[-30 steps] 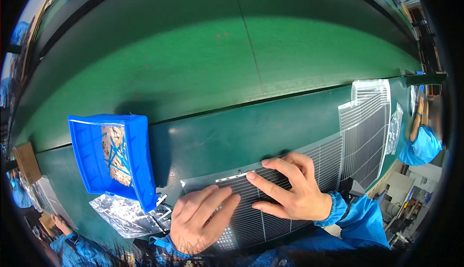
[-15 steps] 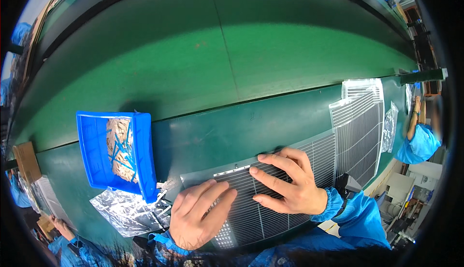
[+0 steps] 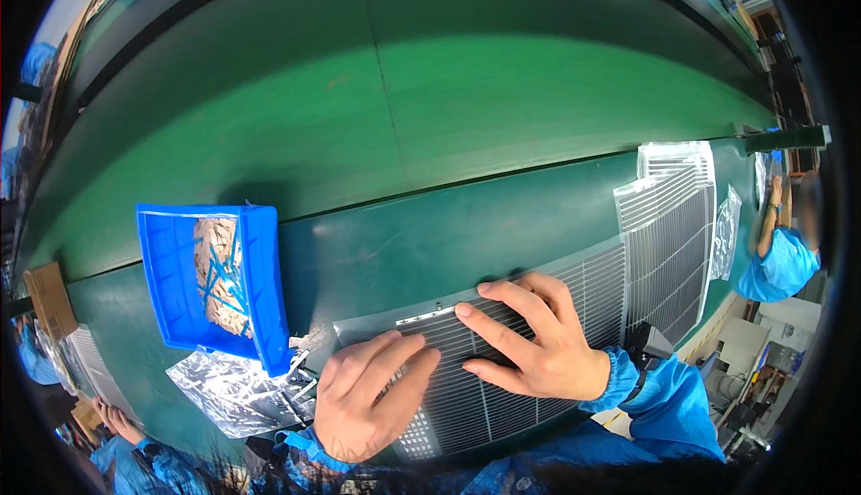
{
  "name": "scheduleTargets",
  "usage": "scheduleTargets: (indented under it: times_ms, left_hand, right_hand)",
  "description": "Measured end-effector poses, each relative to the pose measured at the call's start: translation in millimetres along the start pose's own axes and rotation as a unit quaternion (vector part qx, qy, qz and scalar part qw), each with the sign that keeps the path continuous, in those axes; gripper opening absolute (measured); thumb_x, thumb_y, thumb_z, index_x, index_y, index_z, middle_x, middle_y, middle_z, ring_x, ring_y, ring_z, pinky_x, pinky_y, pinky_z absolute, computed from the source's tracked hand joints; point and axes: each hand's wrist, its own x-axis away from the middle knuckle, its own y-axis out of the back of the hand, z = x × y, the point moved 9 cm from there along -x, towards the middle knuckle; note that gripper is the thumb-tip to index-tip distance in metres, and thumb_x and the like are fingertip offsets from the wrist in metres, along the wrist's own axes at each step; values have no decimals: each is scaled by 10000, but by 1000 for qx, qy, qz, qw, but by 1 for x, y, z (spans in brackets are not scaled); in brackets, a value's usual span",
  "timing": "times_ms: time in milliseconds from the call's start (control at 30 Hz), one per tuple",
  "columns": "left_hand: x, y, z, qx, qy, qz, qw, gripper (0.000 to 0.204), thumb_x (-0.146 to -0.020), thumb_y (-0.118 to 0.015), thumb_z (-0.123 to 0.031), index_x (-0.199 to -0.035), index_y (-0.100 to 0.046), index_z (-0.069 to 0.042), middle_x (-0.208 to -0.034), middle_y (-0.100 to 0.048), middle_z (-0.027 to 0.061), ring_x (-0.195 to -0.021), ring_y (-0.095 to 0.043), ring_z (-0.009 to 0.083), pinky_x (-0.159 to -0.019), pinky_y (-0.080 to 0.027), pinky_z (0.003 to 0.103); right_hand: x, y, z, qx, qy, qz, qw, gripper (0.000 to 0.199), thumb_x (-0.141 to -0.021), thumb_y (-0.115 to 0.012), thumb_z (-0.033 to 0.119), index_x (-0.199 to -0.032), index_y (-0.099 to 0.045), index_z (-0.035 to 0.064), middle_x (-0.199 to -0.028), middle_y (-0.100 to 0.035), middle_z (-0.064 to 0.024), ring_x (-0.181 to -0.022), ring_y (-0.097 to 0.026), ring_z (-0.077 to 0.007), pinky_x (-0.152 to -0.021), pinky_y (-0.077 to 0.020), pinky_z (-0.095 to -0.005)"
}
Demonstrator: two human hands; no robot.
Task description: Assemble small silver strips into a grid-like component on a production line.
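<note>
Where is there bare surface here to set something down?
Bare dark-green belt lies between the blue bin and the stacked grilles. Crowded near edge: both hands, left hand and right hand, press a grille beside foil bags.

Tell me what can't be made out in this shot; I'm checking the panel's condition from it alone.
- Grey grille panel: the left hand and right hand lie flat on it and hide the middle; its near edge is cut off by the blue sleeves.
- Blue bin: its small parts are too small to identify.
- Silver foil bag: contents hidden.
</note>
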Motion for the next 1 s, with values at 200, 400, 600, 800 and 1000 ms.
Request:
scheduleTargets:
  times_ms: [200, 400, 600, 800, 1000]
  left_hand:
    - [1, 0, 0, -1, 3, 4, 1000, 394, -755, -832, -116, -1148, -812, -132, -1263, -708, 42, -1166, -656, 270, -927, -520, 404]
    - [3, -1, -7, -45, -25, -14, 999, 368, -770, -828, -121, -1137, -806, -120, -1260, -704, 49, -1190, -645, 280, -933, -522, 410]
    - [9, -3, -22, -183, -17, -65, 981, 354, -804, -819, -158, -1154, -787, -111, -1315, -699, 35, -1303, -555, 348, -1012, -477, 517]
    - [19, 32, -43, -149, -42, -116, 981, 279, -777, -819, -73, -1052, -793, -112, -1174, -730, 37, -1145, -645, 316, -933, -518, 445]
    - [38, 128, 16, -155, 117, -265, 945, 120, -863, -724, 43, -956, -765, -22, -839, -726, 126, -708, -678, 283, -639, -519, 382]
  right_hand:
    - [10, 13, -16, -134, -8, -95, 986, 573, -805, -875, 295, -1313, -735, 71, -1280, -680, -130, -1063, -655, -333, -945, -551, -445]
    - [17, 21, -32, -204, -80, -175, 960, 394, -806, -868, 150, -1095, -625, 36, -1132, -697, -169, -1028, -663, -349, -924, -522, -426]
    - [4, 9, -18, -122, -17, -82, 989, 426, -813, -837, 160, -1166, -622, 55, -1287, -602, -147, -1174, -558, -383, -1003, -494, -473]
    - [23, 22, 2, -84, 54, 13, 995, 524, -820, -832, 188, -1281, -624, 47, -1469, -533, -183, -1323, -524, -432, -1116, -475, -504]
    - [32, 20, 8, -79, 99, 48, 991, 493, -855, -821, 209, -1294, -674, 40, -1452, -598, -174, -1386, -533, -404, -1136, -493, -484]
